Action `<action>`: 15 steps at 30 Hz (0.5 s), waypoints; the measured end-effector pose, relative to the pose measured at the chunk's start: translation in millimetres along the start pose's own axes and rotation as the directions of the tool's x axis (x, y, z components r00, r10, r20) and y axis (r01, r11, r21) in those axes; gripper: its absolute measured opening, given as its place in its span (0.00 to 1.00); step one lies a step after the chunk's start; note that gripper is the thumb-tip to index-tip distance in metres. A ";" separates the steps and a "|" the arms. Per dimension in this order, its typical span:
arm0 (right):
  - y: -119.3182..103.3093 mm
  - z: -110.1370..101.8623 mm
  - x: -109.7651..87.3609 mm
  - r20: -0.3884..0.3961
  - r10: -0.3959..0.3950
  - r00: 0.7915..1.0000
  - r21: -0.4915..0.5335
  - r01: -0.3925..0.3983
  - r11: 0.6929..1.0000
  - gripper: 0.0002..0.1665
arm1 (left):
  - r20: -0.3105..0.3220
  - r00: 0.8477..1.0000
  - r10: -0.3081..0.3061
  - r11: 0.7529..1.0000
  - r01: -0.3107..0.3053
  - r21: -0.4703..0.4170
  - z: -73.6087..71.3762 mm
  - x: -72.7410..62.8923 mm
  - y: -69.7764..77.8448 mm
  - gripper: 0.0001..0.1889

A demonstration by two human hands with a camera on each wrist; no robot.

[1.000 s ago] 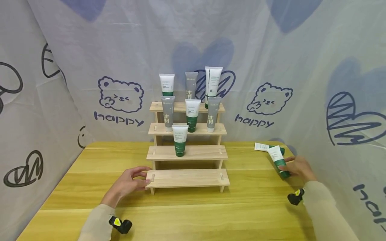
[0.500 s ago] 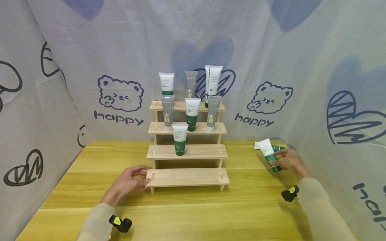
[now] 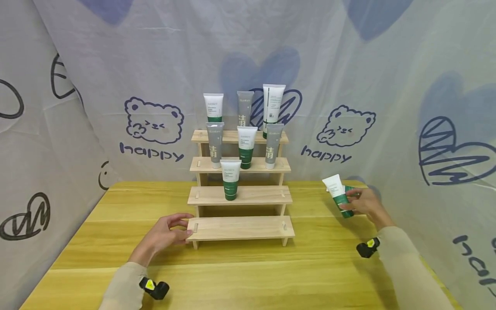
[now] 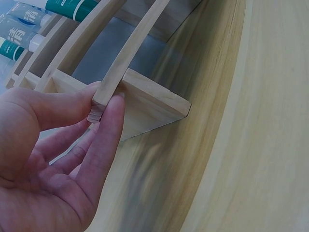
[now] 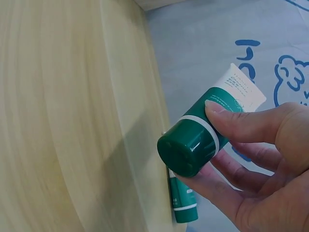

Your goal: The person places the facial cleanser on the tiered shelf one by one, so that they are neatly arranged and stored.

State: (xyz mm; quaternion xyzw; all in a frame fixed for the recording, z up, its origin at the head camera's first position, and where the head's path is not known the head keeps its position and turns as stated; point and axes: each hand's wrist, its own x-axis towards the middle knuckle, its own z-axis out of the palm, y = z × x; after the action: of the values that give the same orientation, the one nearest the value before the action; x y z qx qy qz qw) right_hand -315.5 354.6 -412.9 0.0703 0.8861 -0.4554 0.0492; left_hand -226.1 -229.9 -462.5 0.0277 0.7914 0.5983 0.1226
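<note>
My left hand pinches the left end of the lowest step of a wooden tiered display stand; in the left wrist view thumb and index finger close on the board's corner. On the right, my right hand grips a white and green squeeze tube between thumb and fingers, its green cap pointing down and its white end tilted up to the left. The right wrist view shows the thumb across the green part of this tube. Behind it a second green and white tube lies on the table, partly hidden.
Several tubes stand on the upper steps: a white and green tube on the second step, grey tubes and others higher up. The yellow wooden table ends at a printed cloth backdrop, which also hangs along both sides.
My right hand has lifted the tube from beside the lying one and moved it left, toward the stand. My left hand has stayed on the lowest step.
</note>
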 end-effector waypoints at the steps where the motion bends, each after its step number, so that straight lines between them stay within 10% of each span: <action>1: -0.8 0.9 -0.3 0.005 -0.002 1.000 0.009 0.002 1.000 0.40 | -0.004 1.000 -0.003 1.000 0.003 -0.004 0.3 -0.3 0.0 0.32; 15: -31.5 24.3 -4.4 0.040 -0.017 0.999 0.041 0.015 0.999 0.41 | -0.015 1.000 -0.012 1.000 0.013 0.006 0.2 -1.3 0.5 0.31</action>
State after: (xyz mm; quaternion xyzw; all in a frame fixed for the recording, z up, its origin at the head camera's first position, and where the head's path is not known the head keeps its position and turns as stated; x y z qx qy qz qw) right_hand -316.0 316.4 -401.1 0.0550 0.8760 -0.4750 0.0622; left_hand -224.9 -229.8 -461.8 0.0186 0.7943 0.5952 0.1203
